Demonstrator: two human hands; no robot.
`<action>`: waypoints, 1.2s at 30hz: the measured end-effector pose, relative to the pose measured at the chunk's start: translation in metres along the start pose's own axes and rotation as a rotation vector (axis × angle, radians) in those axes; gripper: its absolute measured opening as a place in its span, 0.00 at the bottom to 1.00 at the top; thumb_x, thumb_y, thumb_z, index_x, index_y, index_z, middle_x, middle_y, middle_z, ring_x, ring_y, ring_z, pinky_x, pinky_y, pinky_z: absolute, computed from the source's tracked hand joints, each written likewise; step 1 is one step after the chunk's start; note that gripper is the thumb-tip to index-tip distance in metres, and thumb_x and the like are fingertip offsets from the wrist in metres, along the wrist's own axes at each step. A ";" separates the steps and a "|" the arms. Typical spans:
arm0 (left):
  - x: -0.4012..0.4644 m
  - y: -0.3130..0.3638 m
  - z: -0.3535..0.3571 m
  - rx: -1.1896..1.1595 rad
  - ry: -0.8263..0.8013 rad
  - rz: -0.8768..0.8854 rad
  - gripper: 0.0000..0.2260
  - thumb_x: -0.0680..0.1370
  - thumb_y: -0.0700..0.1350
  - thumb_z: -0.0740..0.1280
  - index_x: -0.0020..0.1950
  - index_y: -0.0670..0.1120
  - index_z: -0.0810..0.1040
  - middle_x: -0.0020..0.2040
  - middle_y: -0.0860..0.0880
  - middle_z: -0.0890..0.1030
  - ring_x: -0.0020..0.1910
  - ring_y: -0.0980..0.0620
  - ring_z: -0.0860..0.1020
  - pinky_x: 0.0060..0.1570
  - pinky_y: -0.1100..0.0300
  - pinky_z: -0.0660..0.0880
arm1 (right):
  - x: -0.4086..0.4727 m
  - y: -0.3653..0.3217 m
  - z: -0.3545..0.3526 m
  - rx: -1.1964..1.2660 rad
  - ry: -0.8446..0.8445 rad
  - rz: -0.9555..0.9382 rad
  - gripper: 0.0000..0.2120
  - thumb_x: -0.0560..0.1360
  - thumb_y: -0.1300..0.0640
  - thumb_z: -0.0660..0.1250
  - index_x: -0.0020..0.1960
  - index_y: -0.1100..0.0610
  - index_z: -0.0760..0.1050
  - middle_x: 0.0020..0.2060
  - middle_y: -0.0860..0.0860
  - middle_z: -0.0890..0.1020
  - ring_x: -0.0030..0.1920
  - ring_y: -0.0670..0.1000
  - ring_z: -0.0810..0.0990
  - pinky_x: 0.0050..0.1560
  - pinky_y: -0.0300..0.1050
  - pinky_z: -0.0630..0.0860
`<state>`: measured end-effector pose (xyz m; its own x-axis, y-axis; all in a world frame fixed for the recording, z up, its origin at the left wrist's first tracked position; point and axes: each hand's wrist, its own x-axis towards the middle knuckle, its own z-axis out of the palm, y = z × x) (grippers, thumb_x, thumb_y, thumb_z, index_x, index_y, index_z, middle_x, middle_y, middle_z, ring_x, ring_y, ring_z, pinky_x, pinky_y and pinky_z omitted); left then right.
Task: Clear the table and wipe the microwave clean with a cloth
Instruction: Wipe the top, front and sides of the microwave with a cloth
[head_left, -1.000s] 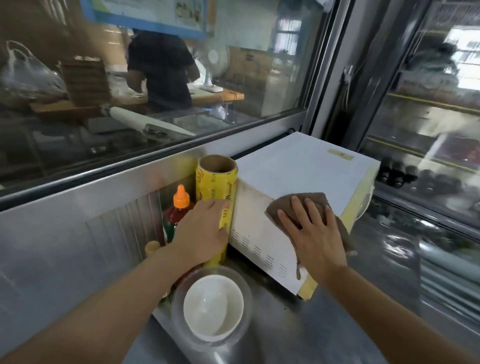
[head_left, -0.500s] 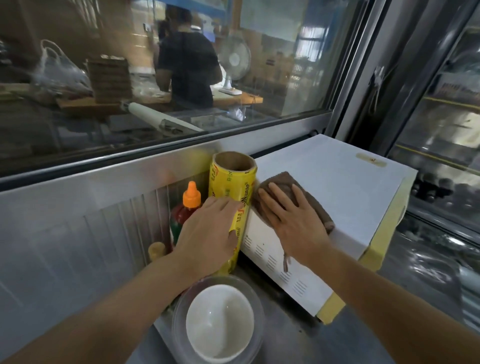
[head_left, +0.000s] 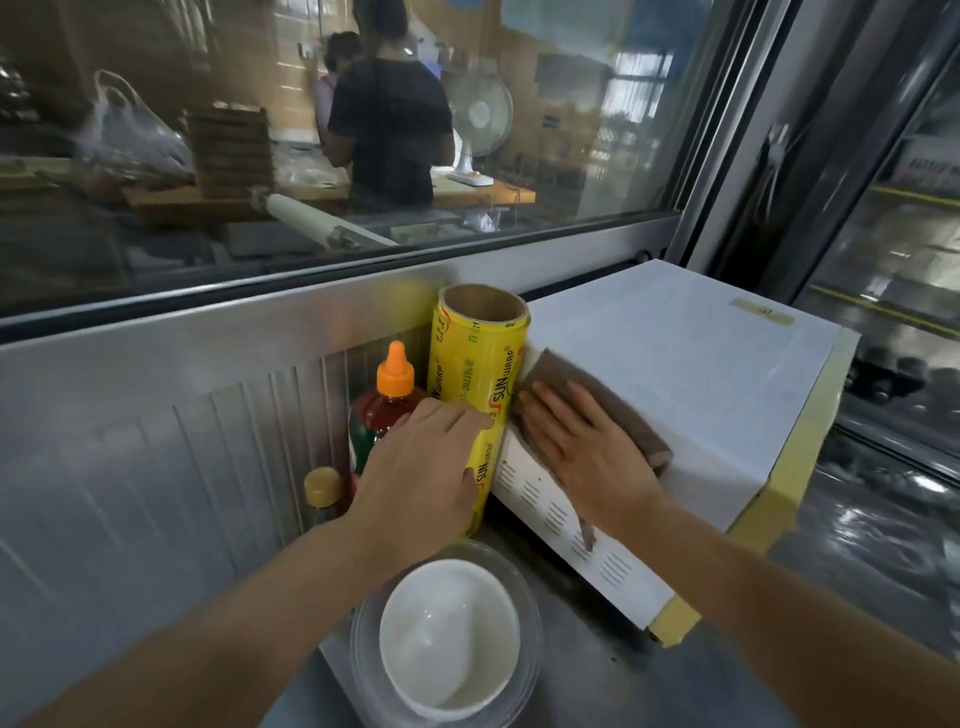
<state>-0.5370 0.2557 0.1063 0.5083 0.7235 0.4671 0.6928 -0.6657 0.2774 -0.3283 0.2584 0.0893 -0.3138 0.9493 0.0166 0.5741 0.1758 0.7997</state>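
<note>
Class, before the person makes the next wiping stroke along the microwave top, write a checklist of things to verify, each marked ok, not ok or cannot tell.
1. Brown cloth lies flat on the white microwave: ok.
2. Right hand presses the cloth with straight fingers: ok.
3. Left hand steadies the upright yellow cling-film roll: ok.
4. Roll is clear of the microwave's side: not ok, they stand against each other.
5. White bowl in the clear glass bowl is out of the cloth's way: ok.
6. Microwave top is already clean: cannot tell.
</note>
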 end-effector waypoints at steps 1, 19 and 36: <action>-0.001 0.002 0.000 0.008 0.000 0.013 0.21 0.73 0.40 0.67 0.66 0.48 0.72 0.62 0.50 0.76 0.61 0.51 0.71 0.59 0.57 0.70 | -0.005 -0.007 0.005 -0.027 -0.035 -0.047 0.38 0.78 0.45 0.52 0.73 0.61 0.31 0.75 0.60 0.35 0.74 0.61 0.32 0.60 0.62 0.20; -0.027 0.004 0.036 -0.025 -0.127 -0.029 0.20 0.74 0.38 0.63 0.65 0.47 0.70 0.62 0.50 0.72 0.59 0.51 0.69 0.52 0.60 0.70 | 0.008 -0.046 0.038 -0.090 0.065 -0.013 0.38 0.79 0.46 0.50 0.69 0.65 0.28 0.75 0.62 0.37 0.74 0.63 0.34 0.58 0.64 0.20; 0.011 0.001 0.015 -0.012 -0.064 0.002 0.27 0.74 0.37 0.63 0.72 0.48 0.63 0.69 0.50 0.68 0.67 0.52 0.65 0.61 0.52 0.70 | -0.006 -0.067 0.051 -0.014 -0.034 -0.106 0.31 0.80 0.51 0.47 0.74 0.64 0.35 0.75 0.60 0.36 0.74 0.60 0.33 0.57 0.60 0.19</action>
<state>-0.5231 0.2660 0.0987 0.5416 0.7323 0.4129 0.6857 -0.6689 0.2869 -0.3258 0.2540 0.0051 -0.3458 0.9341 -0.0887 0.5287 0.2721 0.8040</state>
